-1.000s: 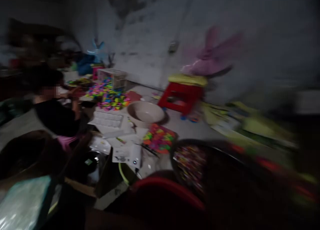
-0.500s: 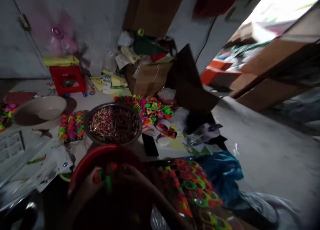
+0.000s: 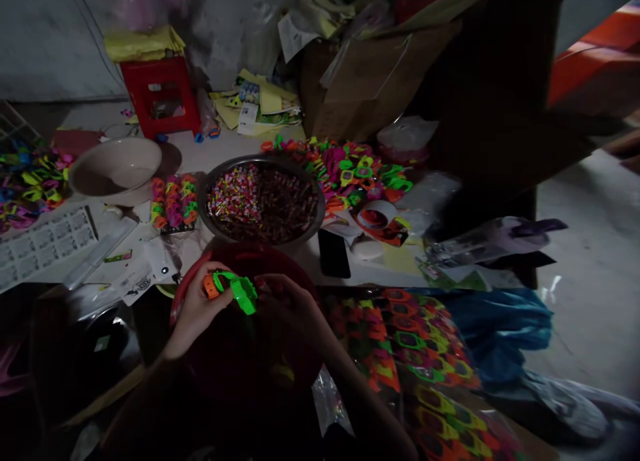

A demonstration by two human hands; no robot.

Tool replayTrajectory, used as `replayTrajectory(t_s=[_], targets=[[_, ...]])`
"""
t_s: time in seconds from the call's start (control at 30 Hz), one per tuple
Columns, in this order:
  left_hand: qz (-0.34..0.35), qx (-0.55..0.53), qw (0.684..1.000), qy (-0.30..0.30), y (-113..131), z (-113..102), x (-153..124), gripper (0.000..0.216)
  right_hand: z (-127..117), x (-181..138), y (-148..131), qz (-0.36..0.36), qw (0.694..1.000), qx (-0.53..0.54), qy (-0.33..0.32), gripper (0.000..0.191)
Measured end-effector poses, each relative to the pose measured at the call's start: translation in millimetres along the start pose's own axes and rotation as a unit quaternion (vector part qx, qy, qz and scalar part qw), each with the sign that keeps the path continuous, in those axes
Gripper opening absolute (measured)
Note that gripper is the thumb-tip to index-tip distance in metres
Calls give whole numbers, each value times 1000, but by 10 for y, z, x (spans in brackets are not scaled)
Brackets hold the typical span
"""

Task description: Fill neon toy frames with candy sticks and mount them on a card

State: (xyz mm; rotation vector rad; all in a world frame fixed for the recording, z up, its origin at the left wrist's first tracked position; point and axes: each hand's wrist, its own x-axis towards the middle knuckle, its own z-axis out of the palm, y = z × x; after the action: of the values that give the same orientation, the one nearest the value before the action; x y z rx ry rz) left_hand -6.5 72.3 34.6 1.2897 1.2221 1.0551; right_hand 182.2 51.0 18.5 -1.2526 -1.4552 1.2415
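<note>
My left hand (image 3: 196, 313) is closed around a bright green toy watch (image 3: 243, 294), its case pointing right. An orange toy piece (image 3: 210, 285), seemingly another toy watch, sits between the same fingers. Just right of the green case is my right hand (image 3: 293, 306), its fingers drawn together in shadow; what they pinch, if anything, is too dark to make out. Both hands are above a deep red basin (image 3: 193, 274), whose inside is mostly dark. Behind it stands a metal bowl (image 3: 203, 211) of small, colourful wrapped pieces and brown ones.
Loose toy watches (image 3: 357, 171) are heaped behind the bowl. A phone (image 3: 335, 253) lies on the table, and a beige basin (image 3: 90, 174) stands left. Bagged toy watches (image 3: 425, 334) lie at right. Farther back are a red stool (image 3: 163, 94) and an open cardboard box (image 3: 370, 67).
The view has tilted down and moved closer to the table. The green toy watch in my left hand now shows its case turned to the right. Both hands stay above the red basin.
</note>
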Motion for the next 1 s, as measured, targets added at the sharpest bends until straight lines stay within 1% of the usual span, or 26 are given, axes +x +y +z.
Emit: replayTrajectory(t_s=[0.07,0.17,0.23,0.3,0.37,0.47,0.57,0.7,0.77,0.8,0.83,0.9,1.0], targets=[[-3,3,1000,17,-31,4,1,27,11,-7,-4,4,1000,-3,18,29],[-30,-10,998,57,-106,8,19,30,22,-29,-17,-5,999,-14,40,28],[-41,-21,995,84,-156,7,32,30,32,-50,-36,-18,999,-29,42,27],[-32,-16,994,101,-189,9,35,29,46,-69,-59,-31,998,-50,31,27],[-6,9,993,116,-200,19,21,27,58,-82,-84,-45,997,-67,16,27],[58,78,985,140,-184,43,-30,26,61,-91,-122,-66,994,-85,1,27],[139,184,960,157,-154,56,-91,23,60,-104,-161,-83,992,-100,-3,27],[269,302,901,156,-118,45,-137,23,93,-147,-207,-96,989,-115,18,26],[316,333,875,153,-95,33,-148,27,115,-170,-220,-122,984,-127,31,24],[329,345,866,149,-81,25,-153,28,122,-179,-223,-144,980,-136,30,23],[334,358,860,144,-63,16,-158,28,124,-185,-224,-166,975,-147,25,22],[324,389,853,123,-20,-9,-170,26,109,-187,-221,-197,966,-170,11,21],[275,437,855,53,70,-56,-171,24,38,-160,-218,-209,961,-183,-7,22]])
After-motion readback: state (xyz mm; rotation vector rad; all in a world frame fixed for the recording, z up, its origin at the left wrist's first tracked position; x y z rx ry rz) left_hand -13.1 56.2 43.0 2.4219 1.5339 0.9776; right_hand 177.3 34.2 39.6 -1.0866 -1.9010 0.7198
